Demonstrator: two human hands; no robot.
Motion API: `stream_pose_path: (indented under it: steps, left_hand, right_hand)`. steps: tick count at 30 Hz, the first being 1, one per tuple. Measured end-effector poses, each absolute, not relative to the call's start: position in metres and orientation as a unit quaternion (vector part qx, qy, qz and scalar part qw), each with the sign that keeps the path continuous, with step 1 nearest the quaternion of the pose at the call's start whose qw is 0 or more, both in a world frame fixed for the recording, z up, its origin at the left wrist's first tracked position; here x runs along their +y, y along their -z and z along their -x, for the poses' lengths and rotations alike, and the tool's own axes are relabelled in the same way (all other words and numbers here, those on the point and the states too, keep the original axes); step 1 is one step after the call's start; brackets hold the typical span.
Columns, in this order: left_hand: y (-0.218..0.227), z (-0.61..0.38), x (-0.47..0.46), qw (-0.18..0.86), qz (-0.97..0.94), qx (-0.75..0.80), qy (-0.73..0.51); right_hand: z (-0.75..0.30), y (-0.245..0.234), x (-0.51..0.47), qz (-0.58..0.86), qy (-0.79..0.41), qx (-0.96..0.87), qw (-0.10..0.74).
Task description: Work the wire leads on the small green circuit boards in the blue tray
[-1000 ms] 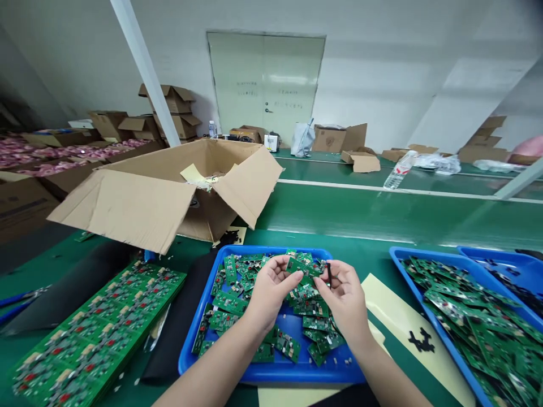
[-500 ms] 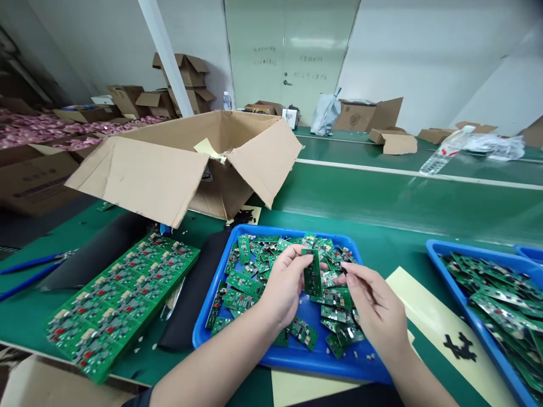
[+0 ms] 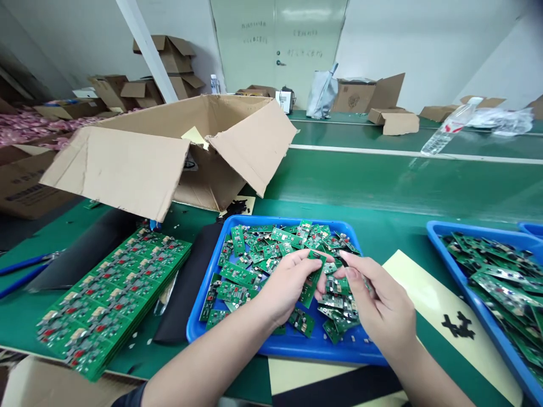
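Observation:
My left hand (image 3: 282, 288) pinches a small green circuit board (image 3: 313, 284) between thumb and fingers, tilted over the blue tray (image 3: 197, 294). Just to its right, my right hand (image 3: 386, 302) has thumb and index finger closed on a small black strip (image 3: 343, 258). A short gap separates the strip from the board. Beneath both hands, many loose circuit boards (image 3: 237, 274) lie jumbled in the tray. Like-looking black strips (image 3: 459, 325) lie in a clump on yellow backing paper (image 3: 479, 362) at the right.
Left of the tray are stacked board panels (image 3: 112, 299), a black roll-like sheet (image 3: 186, 288) and blue-handled pliers (image 3: 27, 263). An open cardboard box (image 3: 119, 164) stands behind. A second blue tray (image 3: 462, 282) of boards is at the right, a plastic bottle (image 3: 452, 127) on the ledge.
The circuit board in my left hand has gone from nearly upright to leaning, its top to the right. My right hand still pinches the black strip. The whole view has shifted slightly.

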State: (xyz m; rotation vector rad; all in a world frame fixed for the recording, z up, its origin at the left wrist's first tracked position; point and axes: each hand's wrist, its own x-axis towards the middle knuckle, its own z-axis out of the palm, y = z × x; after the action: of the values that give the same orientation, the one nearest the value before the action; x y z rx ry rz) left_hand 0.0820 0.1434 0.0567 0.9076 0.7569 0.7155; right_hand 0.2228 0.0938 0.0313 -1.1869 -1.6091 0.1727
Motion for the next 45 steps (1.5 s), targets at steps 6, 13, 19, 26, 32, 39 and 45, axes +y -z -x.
stream_pose_path:
  steps: [6,13,19,26,32,39,45]
  left_hand:
    - [-0.052,-0.083,0.144,0.787,-0.400,0.360,-0.302]
    - [-0.052,-0.082,0.143,0.778,-0.439,0.351,-0.281]
    - [-0.055,-0.083,0.143,0.788,-0.432,0.353,-0.261]
    - [-0.055,-0.083,0.143,0.780,-0.441,0.361,-0.258]
    - [-0.058,-0.084,0.142,0.763,-0.453,0.389,-0.248]
    - [-0.058,-0.084,0.142,0.753,-0.481,0.376,-0.246]
    - [-0.058,-0.084,0.142,0.729,-0.521,0.368,-0.249]
  right_hand:
    - [-0.221,-0.029,0.098,0.474,-0.053,-0.718,0.507]
    - [-0.227,-0.028,0.097,0.455,-0.035,-0.739,0.495]
    - [-0.228,-0.034,0.097,0.461,-0.047,-0.774,0.431]
    - [-0.228,-0.035,0.099,0.480,-0.031,-0.770,0.420]
    - [-0.227,-0.034,0.100,0.489,-0.019,-0.768,0.414]
    - [-0.227,-0.035,0.100,0.484,-0.001,-0.775,0.406]
    - [-0.226,-0.037,0.101,0.484,0.031,-0.775,0.404]
